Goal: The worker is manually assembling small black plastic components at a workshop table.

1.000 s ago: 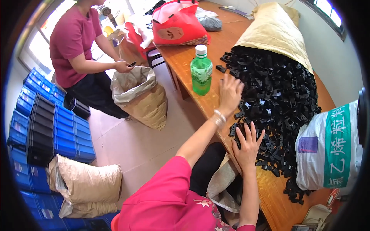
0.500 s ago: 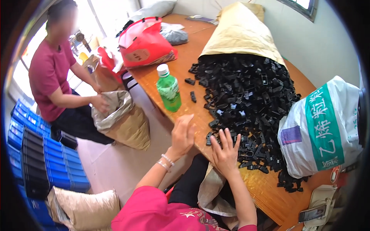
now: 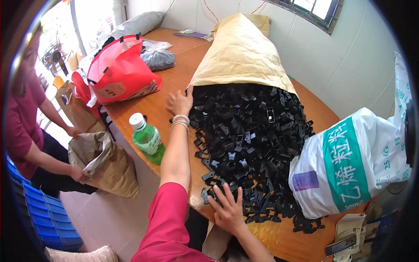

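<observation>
A broad heap of small black plastic parts (image 3: 248,131) spills over the wooden table (image 3: 283,240) from the mouth of a tan paper sack (image 3: 240,52). Stretched far forward, my left hand (image 3: 180,101) lies at the heap's left edge beside the sack's mouth, fingers spread and some hidden against the parts. My right hand (image 3: 228,210) rests at the near edge of the heap, fingers fanned out over loose parts, gripping none. A green drink bottle (image 3: 149,139) with a white cap stands left of my left forearm.
A white and green woven sack (image 3: 371,157) bounds the heap on the right. The red bag (image 3: 122,70) and a clear plastic bag (image 3: 158,59) sit at the back left. Left of the table, a co-worker holds an open paper sack (image 3: 115,168) near blue crates (image 3: 50,214).
My left hand has moved from beside the table's edge forward to the heap's far left side. My right hand stays at the near edge. The co-worker now grips the sack's rim. The view has shifted.
</observation>
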Tool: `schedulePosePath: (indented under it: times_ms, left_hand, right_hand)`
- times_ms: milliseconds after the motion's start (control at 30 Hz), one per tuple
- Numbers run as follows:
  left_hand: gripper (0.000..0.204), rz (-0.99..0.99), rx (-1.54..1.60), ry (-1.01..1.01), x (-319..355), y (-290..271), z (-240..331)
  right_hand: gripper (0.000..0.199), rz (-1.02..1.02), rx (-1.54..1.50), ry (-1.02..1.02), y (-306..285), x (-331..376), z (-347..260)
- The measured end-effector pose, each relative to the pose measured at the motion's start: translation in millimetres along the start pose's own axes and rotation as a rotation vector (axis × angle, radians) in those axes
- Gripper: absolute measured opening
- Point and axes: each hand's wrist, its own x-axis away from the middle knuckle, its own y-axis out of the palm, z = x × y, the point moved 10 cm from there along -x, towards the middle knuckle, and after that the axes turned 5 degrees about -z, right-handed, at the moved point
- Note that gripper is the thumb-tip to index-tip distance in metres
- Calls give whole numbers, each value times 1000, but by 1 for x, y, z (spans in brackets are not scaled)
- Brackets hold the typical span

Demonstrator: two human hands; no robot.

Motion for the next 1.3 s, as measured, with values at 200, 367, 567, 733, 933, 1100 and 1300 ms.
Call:
schedulePosePath:
  times_ms: [200, 367, 567, 733, 933, 1100, 1300]
  left_hand:
    - [73, -221, -84, 298, -9, 19, 25]
    - [75, -176, -30, 385, 15, 40, 27]
    - [64, -164, -17, 409, 51, 41, 23]
    - [61, -222, 33, 382, 87, 43, 30]
    - [65, -265, 54, 366, 110, 55, 35]
    - [33, -320, 415, 413, 120, 40, 50]
    - [23, 348, 457, 327, 64, -33, 31]
  right_hand:
    - [49, -71, -40, 9, 1, -6, 4]
    - [48, -75, -38, 32, -2, -7, 9]
    - [52, -31, 58, -106, 8, -5, -13]
    - [45, 17, 117, -64, 7, -7, -8]
    - [42, -11, 178, -71, -1, -6, 1]
    - [41, -10, 135, -14, -11, 2, 15]
    - [38, 33, 104, -9, -16, -2, 10]
